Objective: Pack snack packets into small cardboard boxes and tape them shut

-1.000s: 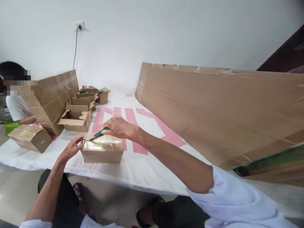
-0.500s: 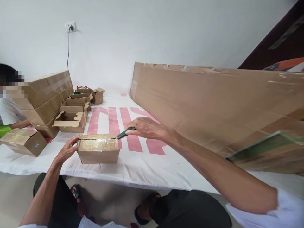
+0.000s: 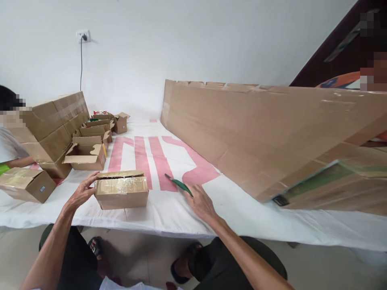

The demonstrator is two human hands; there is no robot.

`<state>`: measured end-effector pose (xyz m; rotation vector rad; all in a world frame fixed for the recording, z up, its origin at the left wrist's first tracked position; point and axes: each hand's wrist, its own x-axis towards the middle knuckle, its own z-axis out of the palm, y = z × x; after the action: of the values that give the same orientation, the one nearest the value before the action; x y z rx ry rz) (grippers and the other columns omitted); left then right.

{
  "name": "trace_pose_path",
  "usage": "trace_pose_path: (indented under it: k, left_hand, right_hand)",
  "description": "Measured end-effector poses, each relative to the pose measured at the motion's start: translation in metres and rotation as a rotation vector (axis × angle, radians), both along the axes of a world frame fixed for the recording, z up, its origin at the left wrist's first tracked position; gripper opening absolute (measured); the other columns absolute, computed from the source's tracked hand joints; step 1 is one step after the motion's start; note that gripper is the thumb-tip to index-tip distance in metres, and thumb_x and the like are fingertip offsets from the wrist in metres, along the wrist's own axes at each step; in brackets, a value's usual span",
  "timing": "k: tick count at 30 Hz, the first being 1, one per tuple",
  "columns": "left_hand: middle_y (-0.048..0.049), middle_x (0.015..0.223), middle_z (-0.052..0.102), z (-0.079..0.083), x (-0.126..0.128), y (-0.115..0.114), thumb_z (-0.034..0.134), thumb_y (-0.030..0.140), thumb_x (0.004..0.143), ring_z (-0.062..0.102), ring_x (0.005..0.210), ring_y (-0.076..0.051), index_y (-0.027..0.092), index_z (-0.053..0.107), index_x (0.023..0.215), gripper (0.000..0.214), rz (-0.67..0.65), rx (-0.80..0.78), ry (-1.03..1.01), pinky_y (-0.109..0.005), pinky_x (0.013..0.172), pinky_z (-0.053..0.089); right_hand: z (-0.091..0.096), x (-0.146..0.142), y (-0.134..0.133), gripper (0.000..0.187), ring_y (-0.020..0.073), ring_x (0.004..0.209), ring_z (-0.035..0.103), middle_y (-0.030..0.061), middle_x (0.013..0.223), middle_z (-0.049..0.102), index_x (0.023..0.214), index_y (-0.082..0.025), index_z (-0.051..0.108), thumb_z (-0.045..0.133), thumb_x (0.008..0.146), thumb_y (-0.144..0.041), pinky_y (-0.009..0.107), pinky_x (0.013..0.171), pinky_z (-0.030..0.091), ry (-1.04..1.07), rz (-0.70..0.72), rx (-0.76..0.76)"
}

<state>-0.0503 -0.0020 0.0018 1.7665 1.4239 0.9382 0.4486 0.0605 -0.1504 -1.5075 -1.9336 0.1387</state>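
A small brown cardboard box (image 3: pixel 122 194), its top covered in clear tape and slit along the far edge, sits near the front of the white table sheet (image 3: pixel 229 209). My left hand (image 3: pixel 81 191) rests against the box's left end, fingers curled on its corner. A green-handled utility knife (image 3: pixel 178 184) lies low over the sheet to the right of the box, blade pointing away. My right hand (image 3: pixel 202 202) holds the knife's handle end, fingers closed around it.
Open small boxes (image 3: pixel 87 155) and a stack of larger taped cartons (image 3: pixel 54 129) stand at the left. Another taped box (image 3: pixel 26 183) lies at the front left beside a seated person (image 3: pixel 9 145). A long cardboard sheet (image 3: pixel 266 133) leans across the right.
My right hand drew the knife along the box's top from left to right, then pulled away and down to the sheet on the right. The left hand stayed on the box.
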Motion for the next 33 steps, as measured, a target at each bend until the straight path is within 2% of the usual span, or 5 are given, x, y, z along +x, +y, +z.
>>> trace_pose_path:
  k: [5, 16, 20, 25, 33]
  left_hand:
    - [-0.0095, 0.175, 0.041, 0.001, -0.001, 0.002, 0.077, 0.037, 0.081, 0.034, 0.163, -0.041, 0.027, 0.075, 0.141, 0.061, -0.059, -0.024, -0.033, -0.047, 0.119, 0.051]
    - [-0.0123, 0.169, 0.05, 0.005, 0.005, -0.009, 0.08, 0.047, 0.087, 0.044, 0.156, -0.044, 0.027, 0.068, 0.149, 0.067, -0.087, -0.07, -0.094, -0.046, 0.11, 0.057]
    - [-0.0152, 0.174, 0.042, -0.003, -0.005, -0.013, 0.091, 0.057, 0.073, 0.039, 0.159, -0.046, 0.03, 0.046, 0.167, 0.108, -0.029, -0.095, -0.034, -0.052, 0.112, 0.055]
    - [-0.0197, 0.176, 0.038, -0.003, -0.008, -0.01, 0.096, 0.06, 0.064, 0.039, 0.159, -0.048, 0.028, 0.03, 0.174, 0.131, -0.064, -0.101, 0.11, -0.059, 0.116, 0.049]
    - [-0.023, 0.174, 0.039, 0.0, -0.004, -0.001, 0.098, 0.056, 0.06, 0.042, 0.155, -0.05, 0.022, 0.031, 0.172, 0.135, -0.042, -0.091, 0.159, -0.058, 0.116, 0.051]
  right_hand:
    - [-0.004, -0.011, -0.001, 0.036, 0.0349, 0.109, 0.065, 0.0158, 0.113, 0.071, 0.123, -0.022, 0.073, 0.051, 0.098, -0.034, 0.054, 0.099, 0.055, 0.047, -0.011, 0.024]
    - [0.098, -0.133, 0.007, 0.029, 0.0224, 0.103, 0.071, 0.0079, 0.119, 0.071, 0.112, -0.024, 0.08, 0.068, 0.092, -0.041, 0.038, 0.093, 0.06, 0.622, 0.579, -0.248]
    - [0.104, -0.131, 0.005, 0.06, 0.0303, 0.128, 0.066, 0.0114, 0.143, 0.063, 0.139, -0.028, 0.07, 0.083, 0.084, -0.047, 0.047, 0.108, 0.056, 0.515, 0.66, -0.326]
    - [0.104, -0.125, 0.011, 0.122, 0.0385, 0.168, 0.018, 0.0157, 0.18, 0.026, 0.171, -0.031, 0.034, 0.098, 0.069, -0.049, 0.059, 0.134, 0.025, 0.273, 0.711, -0.314]
    - [0.117, -0.141, 0.027, 0.13, 0.0375, 0.167, 0.023, 0.019, 0.179, 0.026, 0.175, -0.026, 0.024, 0.099, 0.068, -0.039, 0.055, 0.134, 0.026, 0.06, 0.703, -0.339]
